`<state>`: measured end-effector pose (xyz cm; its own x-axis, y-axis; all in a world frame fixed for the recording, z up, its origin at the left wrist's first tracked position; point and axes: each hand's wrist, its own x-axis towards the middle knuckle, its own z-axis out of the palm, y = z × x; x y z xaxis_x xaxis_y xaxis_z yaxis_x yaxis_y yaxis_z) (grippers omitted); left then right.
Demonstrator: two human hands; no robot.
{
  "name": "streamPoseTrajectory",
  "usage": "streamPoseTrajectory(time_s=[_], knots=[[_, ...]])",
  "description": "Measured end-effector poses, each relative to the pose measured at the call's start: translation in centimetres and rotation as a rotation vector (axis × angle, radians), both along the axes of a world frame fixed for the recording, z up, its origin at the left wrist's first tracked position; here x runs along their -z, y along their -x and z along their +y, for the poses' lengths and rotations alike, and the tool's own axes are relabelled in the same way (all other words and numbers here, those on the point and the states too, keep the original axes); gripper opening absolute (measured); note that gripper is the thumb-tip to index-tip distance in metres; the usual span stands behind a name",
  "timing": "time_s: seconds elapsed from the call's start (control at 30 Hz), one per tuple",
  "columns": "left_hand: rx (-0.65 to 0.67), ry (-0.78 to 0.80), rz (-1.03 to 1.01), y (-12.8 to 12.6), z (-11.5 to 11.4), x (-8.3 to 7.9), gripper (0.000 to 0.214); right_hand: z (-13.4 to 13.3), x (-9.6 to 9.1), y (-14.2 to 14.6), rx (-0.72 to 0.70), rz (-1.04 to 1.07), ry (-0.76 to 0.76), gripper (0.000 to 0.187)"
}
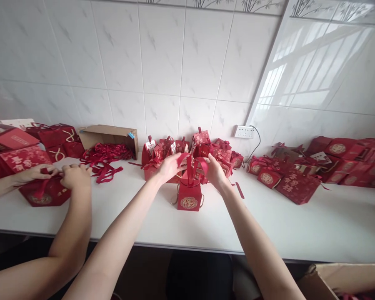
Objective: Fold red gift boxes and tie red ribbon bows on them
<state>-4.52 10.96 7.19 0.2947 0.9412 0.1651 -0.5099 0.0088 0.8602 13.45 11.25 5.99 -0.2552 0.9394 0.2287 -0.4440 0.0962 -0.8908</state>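
A small red gift box (187, 192) with gold lettering on its front stands upright on the table before me, with thin cords hanging at both sides. A dark red ribbon (191, 171) rises from its top and spreads into loops left and right. My left hand (169, 167) is closed on the left part of this ribbon, its fingertips partly hidden. On the other side my right hand (215, 171) pinches the right loop. Both hands are raised above the box, apart from each other.
Behind my hands stands a cluster of finished red boxes (203, 139). A cardboard box (108, 131) spills loose red ribbons (108, 153). At left, a co-worker's hands (73, 177) handle a ribbon on another red box (43, 196). More red boxes (300, 183) lie right, near a power strip (243, 132).
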Motion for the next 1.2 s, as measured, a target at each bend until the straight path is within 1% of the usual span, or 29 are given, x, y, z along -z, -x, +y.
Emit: streamPoseTrajectory(time_s=[0.13,0.23,0.3,0.4,0.43,0.47,0.5,0.57,0.6,0.67,0.7,0.77,0.83,0.9,0.93,0.97,1.03,1.1,1.13,1.2], knots=[[-0.013,-0.134,0.080,-0.7,-0.6,-1.3,0.024,-0.2,-1.4,1.0,0.032,0.034,-0.085,0.044],[-0.041,-0.177,0.126,-1.2,-1.1,-2.0,0.027,-0.4,-2.1,1.7,0.068,0.047,-0.098,0.046],[-0.049,-0.189,0.133,-1.3,-1.4,-2.2,0.024,-0.6,-2.4,1.7,0.086,0.034,-0.103,0.045],[-0.094,-0.191,0.103,0.1,-1.3,-2.2,0.016,-1.0,-2.8,0.2,0.107,-0.019,-0.131,0.043],[-0.134,-0.186,0.087,1.0,-1.2,-2.1,0.018,-1.1,-2.9,-0.8,0.128,-0.053,-0.146,0.045],[-0.190,-0.183,0.090,2.0,-1.1,-2.0,0.025,-1.2,-2.9,-1.9,0.159,-0.126,-0.159,0.048],[-0.251,-0.183,0.145,3.0,-1.0,-1.8,0.033,-1.3,-2.7,-2.9,0.192,-0.233,-0.165,0.051],[-0.340,-0.188,0.402,4.4,-0.8,-0.8,0.041,-1.4,-2.0,-4.5,0.236,-0.490,-0.149,0.054],[-0.348,-0.182,0.559,4.7,-0.8,0.0,0.042,-1.5,-1.4,-4.9,0.237,-0.610,-0.129,0.053],[-0.298,-0.154,0.809,4.3,-1.0,2.0,0.041,-1.5,0.2,-4.6,0.206,-0.777,-0.090,0.046],[-0.264,-0.140,0.876,3.8,-1.1,3.1,0.040,-1.6,1.1,-4.0,0.195,-0.828,-0.078,0.040],[-0.228,-0.129,0.950,2.6,-1.5,5.2,0.041,-1.6,2.8,-2.6,0.199,-0.934,-0.065,0.029],[-0.219,-0.130,0.995,1.9,-1.9,6.6,0.044,-1.8,4.0,-1.6,0.223,-1.000,-0.065,0.021],[-0.189,-0.142,1.001,1.8,-2.5,7.2,0.046,-2.2,4.7,-1.3,0.224,-1.023,-0.071,0.016],[-0.135,-0.142,0.987,2.0,-2.8,7.2,0.047,-2.6,4.8,-1.4,0.202,-1.023,-0.070,0.016],[-0.054,-0.131,0.958,2.1,-3.3,7.1,0.047,-3.0,4.7,-1.6,0.163,-1.016,-0.063,0.017],[0.137,-0.084,0.868,2.2,-4.4,7.1,0.047,-4.1,4.5,-2.3,0.041,-0.980,-0.027,0.023],[0.277,-0.011,0.762,2.2,-5.6,7.1,0.045,-5.3,4.4,-3.0,-0.093,-0.918,0.018,0.026],[0.310,0.024,0.724,2.3,-6.2,7.1,0.044,-5.9,4.3,-3.3,-0.146,-0.884,0.037,0.026],[0.277,0.053,0.662,3.7,-7.1,6.7,0.041,-6.9,4.6,-3.7,-0.216,-0.826,0.066,0.027]])
